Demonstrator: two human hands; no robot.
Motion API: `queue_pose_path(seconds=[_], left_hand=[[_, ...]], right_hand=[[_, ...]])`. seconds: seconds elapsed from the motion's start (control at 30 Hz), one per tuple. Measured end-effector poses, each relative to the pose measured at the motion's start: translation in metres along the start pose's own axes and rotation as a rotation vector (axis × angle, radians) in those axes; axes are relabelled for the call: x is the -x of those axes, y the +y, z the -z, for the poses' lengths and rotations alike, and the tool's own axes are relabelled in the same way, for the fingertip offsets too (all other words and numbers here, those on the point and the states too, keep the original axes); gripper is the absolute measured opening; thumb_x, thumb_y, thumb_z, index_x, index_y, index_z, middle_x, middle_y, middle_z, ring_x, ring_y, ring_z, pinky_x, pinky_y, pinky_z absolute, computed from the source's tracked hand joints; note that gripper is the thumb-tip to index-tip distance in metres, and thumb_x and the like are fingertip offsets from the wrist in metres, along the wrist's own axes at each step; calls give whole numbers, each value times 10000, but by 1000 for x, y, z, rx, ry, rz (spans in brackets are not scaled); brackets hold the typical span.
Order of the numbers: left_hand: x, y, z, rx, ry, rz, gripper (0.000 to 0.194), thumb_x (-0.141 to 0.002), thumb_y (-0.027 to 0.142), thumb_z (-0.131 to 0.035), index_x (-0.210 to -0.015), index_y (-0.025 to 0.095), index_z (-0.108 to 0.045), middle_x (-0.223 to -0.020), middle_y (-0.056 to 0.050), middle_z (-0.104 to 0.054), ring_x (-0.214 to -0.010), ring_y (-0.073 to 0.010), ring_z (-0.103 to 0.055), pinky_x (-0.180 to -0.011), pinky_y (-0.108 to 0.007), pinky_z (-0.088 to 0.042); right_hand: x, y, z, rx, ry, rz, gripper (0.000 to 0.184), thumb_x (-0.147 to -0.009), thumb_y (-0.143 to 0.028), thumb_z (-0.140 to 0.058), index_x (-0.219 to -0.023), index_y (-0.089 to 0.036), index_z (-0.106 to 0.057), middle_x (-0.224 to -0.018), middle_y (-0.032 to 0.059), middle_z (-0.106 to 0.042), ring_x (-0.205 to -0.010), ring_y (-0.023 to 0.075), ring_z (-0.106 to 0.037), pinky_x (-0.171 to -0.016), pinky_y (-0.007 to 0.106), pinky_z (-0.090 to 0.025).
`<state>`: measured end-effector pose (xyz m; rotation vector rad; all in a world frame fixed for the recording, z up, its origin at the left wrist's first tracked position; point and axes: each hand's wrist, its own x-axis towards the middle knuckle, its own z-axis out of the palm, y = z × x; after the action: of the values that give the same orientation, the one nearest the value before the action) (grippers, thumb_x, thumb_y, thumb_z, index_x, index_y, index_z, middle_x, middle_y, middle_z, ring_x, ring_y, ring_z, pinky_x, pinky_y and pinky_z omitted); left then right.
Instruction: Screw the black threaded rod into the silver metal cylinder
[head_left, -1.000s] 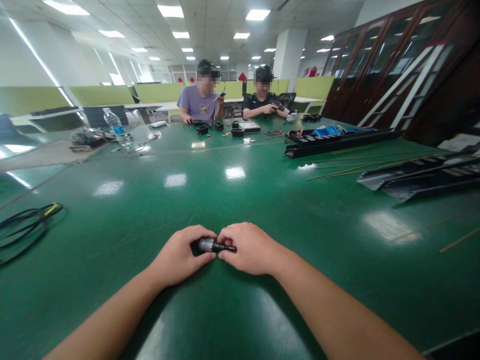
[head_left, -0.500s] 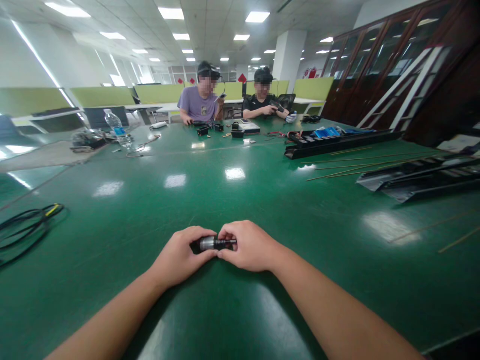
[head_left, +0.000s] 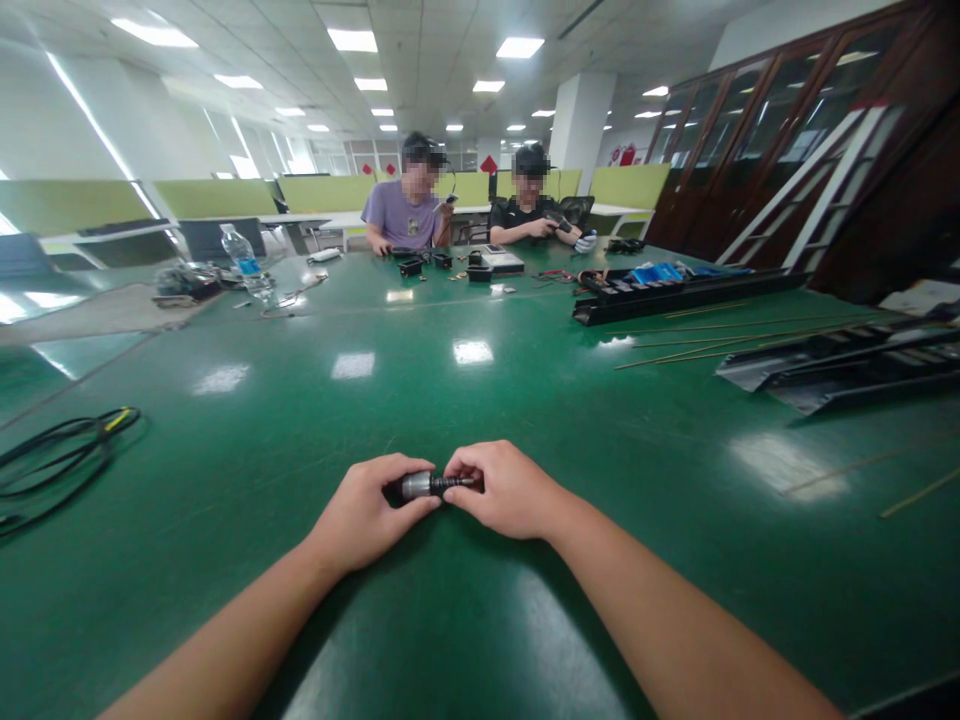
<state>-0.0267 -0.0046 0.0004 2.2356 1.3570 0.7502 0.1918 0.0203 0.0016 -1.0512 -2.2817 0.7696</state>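
Steady two-handed hold, no slack: left hand point(head_left: 367, 505) curled closed around silver end of cylinder point(head_left: 431, 486), right hand point(head_left: 506, 490) pinching black end, axis level, part centred between hands, low over green tabletop point(head_left: 225, 450).

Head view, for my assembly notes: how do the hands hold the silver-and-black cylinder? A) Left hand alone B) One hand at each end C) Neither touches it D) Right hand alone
B: the left hand grips the silver end of the silver-and-black cylinder, and the right hand grips its black end.
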Motion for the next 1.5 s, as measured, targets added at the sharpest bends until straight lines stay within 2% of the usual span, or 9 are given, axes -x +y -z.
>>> queue_pose_path(seconds=[0.57, 1.13, 1.23, 1.37, 1.5], left_hand=[[1, -1, 0, -10, 10, 18, 261, -830, 373, -702, -1056, 244, -696, -972, -19, -718, -893, -198, -657, -813, -296, -484], [0, -1, 2, -7, 51, 24, 281, -823, 421, -702, -1044, 246, -710, -962, -29, -726, -867, -206, -664, -788, -300, -497], [0, -2, 3, 32, 72, 70, 291, -803, 427, -718, -1028, 242, -725, -971, -36, -730, -877, -219, -664, -793, -311, -497], [-2, -5, 5, 210, 156, 214, 335, -741, 446, -774, -1000, 236, -738, -978, -31, -732, -906, -235, -660, -845, -338, -489], [-2, -10, 15, 315, 287, 294, 461, -830, 527, -663, -1126, 173, -658, -1029, -75, -720, -909, -221, -674, -833, -332, -519]], right_hand=[[0, 1, 1, 18, -6, -3, 119, -820, -282, -667, -876, -187, -709, -738, -2, -671, -660, 117, -570, -601, 223, -367], [2, 3, 16, 44, -23, -31, 80, -811, -216, -644, -847, -182, -707, -687, -7, -652, -614, 114, -553, -570, 225, -356], [3, 7, 21, 42, -1, -49, 84, -807, -215, -642, -842, -179, -709, -684, -5, -659, -609, 114, -562, -577, 228, -375], [3, 11, 24, 6, 11, -61, 89, -806, -225, -645, -839, -169, -706, -690, 1, -669, -612, 114, -582, -581, 225, -396], [2, 14, 22, -23, 1, -68, 94, -804, -220, -642, -838, -162, -708, -685, 3, -666, -605, 114, -583, -568, 220, -396]])
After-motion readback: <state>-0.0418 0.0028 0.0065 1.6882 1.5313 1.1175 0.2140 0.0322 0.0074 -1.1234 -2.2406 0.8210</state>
